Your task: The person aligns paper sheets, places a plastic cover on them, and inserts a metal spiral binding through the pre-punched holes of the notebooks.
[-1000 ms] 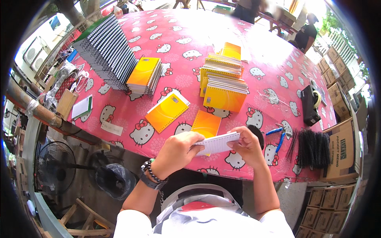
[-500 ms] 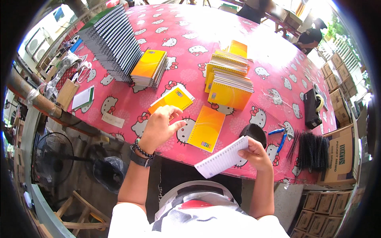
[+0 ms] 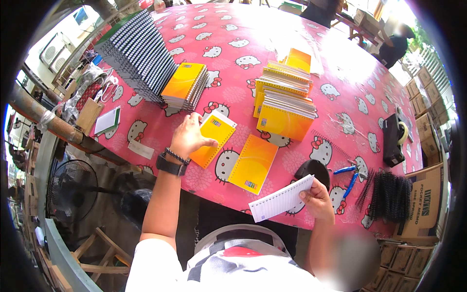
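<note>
- Table [image 3: 233,95]: biggest thing here, pink patterned cloth, fills the middle of the frame up to the top.
- Tall stack [image 3: 138,58] of spiral-bound books: upper left, leaning, wire edges facing out.
- Cardboard box [image 3: 424,207]: lower right, at the table's edge.
- Fan [image 3: 73,187]: lower left, off the table.
- Row of yellow notebooks [image 3: 287,118]: right of upper centre, packed face to back, one more lying behind at the top.
- Short stack [image 3: 184,82] of yellow notebooks: left of upper centre, just beside the tall stack.
- Black coils [image 3: 393,197]: bunched at right, near the box.
- Lined pad [image 3: 281,199]: just below and right of frame centre, held over the table's near edge, ruled side up, row of holes along its upper long edge. Tilted, lower end toward the left.
- Right hand [image 3: 318,200]: pinching the pad's right end, thumb on top.
- Left hand [image 3: 188,137]: left of centre, fingers and thumb spread around the lower left of a yellow cover [image 3: 217,134]. Can't tell how firmly it touches. White paper sticks out past that cover's upper edge.
- Second yellow cover [image 3: 254,164]: flat at centre, between the two hands, touching neither.
- Tape dispenser [image 3: 393,141]: right side, black.
- Blue pliers [image 3: 351,181]: right of the pad, handles apart.
</note>
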`<state>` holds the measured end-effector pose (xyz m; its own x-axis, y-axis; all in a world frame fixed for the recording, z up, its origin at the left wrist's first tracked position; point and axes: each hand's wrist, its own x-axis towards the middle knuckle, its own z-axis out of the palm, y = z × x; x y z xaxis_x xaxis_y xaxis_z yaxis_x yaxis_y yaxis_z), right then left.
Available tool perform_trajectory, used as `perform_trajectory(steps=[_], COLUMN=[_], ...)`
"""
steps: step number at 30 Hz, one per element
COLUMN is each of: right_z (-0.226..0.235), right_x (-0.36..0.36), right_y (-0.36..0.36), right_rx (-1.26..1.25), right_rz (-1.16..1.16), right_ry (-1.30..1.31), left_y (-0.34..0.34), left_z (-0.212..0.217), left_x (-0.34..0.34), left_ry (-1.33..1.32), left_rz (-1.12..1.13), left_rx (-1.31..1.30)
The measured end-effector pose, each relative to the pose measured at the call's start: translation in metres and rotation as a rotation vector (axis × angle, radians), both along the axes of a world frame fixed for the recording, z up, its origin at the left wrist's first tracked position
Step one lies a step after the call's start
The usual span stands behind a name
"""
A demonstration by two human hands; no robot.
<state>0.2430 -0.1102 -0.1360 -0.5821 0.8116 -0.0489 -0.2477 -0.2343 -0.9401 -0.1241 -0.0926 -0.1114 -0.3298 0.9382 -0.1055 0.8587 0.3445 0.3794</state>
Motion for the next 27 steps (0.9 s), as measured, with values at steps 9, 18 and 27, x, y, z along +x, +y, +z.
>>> perform_trajectory(steps=[9, 18, 27], right_z=[0.0, 0.003, 0.039], right_x=[-0.002, -0.004, -0.01], right_y=[0.003, 0.003, 0.032], right_rx=[-0.008, -0.03, 0.098], right_rz=[-0.023, -0.046, -0.001], right_ry=[-0.004, 0.024, -0.043], left_y=[0.001, -0.031, -0.068], left_z=[-0.009, 0.03, 0.05], left_x=[-0.017, -0.045, -0.043], left_ry=[-0.232, -0.547, -0.252], left_rz=[0.056, -0.04, -0.161], left_rx=[0.043, 0.217, 0.134])
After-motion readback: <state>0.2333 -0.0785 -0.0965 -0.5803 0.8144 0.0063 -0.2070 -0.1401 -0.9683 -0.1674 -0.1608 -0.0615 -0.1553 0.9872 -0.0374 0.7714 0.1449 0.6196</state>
